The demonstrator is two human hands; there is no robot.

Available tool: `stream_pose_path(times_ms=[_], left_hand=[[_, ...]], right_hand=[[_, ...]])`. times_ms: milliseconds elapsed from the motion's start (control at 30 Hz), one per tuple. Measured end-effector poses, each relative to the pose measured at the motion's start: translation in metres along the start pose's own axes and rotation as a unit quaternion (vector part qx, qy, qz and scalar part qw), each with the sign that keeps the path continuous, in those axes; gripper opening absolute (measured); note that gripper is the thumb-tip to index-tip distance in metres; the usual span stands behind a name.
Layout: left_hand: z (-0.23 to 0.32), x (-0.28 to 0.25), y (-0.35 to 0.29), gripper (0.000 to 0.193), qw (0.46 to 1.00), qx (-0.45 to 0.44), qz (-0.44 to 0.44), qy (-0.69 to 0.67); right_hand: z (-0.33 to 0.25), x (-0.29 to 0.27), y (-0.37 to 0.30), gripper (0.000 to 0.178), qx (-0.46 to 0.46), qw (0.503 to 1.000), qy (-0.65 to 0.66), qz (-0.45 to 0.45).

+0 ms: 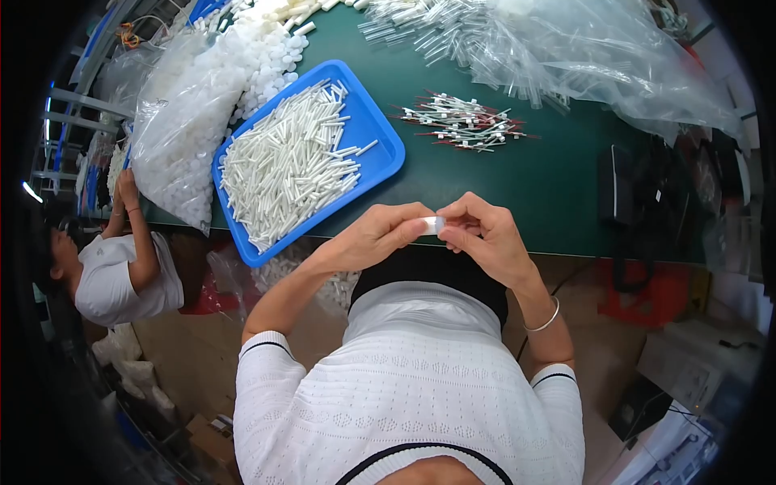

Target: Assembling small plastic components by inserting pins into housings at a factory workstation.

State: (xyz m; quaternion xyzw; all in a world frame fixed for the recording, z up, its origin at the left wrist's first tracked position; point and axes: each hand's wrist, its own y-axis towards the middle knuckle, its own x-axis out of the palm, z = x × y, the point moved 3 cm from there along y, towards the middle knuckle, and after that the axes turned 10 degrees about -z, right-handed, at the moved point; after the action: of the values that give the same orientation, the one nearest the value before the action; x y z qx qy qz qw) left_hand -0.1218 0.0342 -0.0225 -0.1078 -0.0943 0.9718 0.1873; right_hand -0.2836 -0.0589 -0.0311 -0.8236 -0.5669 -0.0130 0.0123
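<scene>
In front of my body, at the near edge of the green table [485, 182], both hands meet over a short white tube [430, 226]. My left hand [380, 233] pinches its body between thumb and fingers. At its other end, which looks translucent like a cap, my right hand [487, 233] has its thumb and fingertips closed. Whether that end is a separate piece I cannot make out. Beyond my left hand, a blue tray [386, 149] holds a heap of thin white sticks [291, 162]. Farther off lies a pile of thin parts with white tabs and red ends [465, 121].
Back left, a clear bag [182, 137] of white caps [279, 50] spills beside the tray. Clear tubes [436, 32] and plastic film [582, 65] cover the back right. A black device [616, 186] sits at the right. Another person [133, 263] works at the left.
</scene>
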Motion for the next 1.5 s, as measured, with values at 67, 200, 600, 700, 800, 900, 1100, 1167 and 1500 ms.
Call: stream_pose_path(times_ms=[67, 200, 600, 700, 800, 900, 1100, 1167, 1500], left_hand=[[-0.010, 0.002, -0.001, 0.030, 0.999, -0.009, 0.030, -0.025], [-0.007, 0.012, -0.002, 0.026, 0.974, 0.052, 0.134, 0.177], [-0.004, 0.020, -0.008, 0.024, 0.973, 0.035, 0.191, 0.122], [-0.006, 0.025, -0.014, 0.026, 0.949, 0.066, 0.211, 0.223], [-0.006, 0.026, -0.014, 0.027, 0.931, 0.096, 0.222, 0.273], [-0.003, 0.023, -0.013, 0.027, 0.928, 0.104, 0.222, 0.281], [-0.006, 0.019, -0.011, 0.028, 0.919, 0.152, 0.247, 0.266], [-0.006, 0.021, -0.012, 0.026, 0.910, 0.154, 0.256, 0.288], [-0.030, 0.047, -0.005, 0.050, 0.909, 0.062, 0.013, -0.411]], right_hand=[[0.000, 0.003, 0.001, 0.015, 0.048, 0.999, -0.005, 0.002], [0.011, 0.004, 0.000, 0.013, 0.042, 0.998, 0.036, 0.025], [0.032, 0.021, -0.004, 0.027, -0.098, 0.983, 0.124, 0.096], [0.035, 0.024, -0.004, 0.024, -0.098, 0.983, 0.124, 0.092], [0.035, 0.023, -0.001, 0.024, -0.106, 0.986, 0.110, 0.072], [0.025, 0.014, 0.002, 0.025, -0.136, 0.989, 0.005, 0.062], [0.028, 0.012, 0.005, 0.027, -0.071, 0.989, 0.129, 0.024], [0.032, 0.015, 0.008, 0.029, -0.077, 0.987, 0.138, 0.012], [0.039, 0.027, 0.007, 0.019, -0.033, 0.944, 0.324, -0.049]])
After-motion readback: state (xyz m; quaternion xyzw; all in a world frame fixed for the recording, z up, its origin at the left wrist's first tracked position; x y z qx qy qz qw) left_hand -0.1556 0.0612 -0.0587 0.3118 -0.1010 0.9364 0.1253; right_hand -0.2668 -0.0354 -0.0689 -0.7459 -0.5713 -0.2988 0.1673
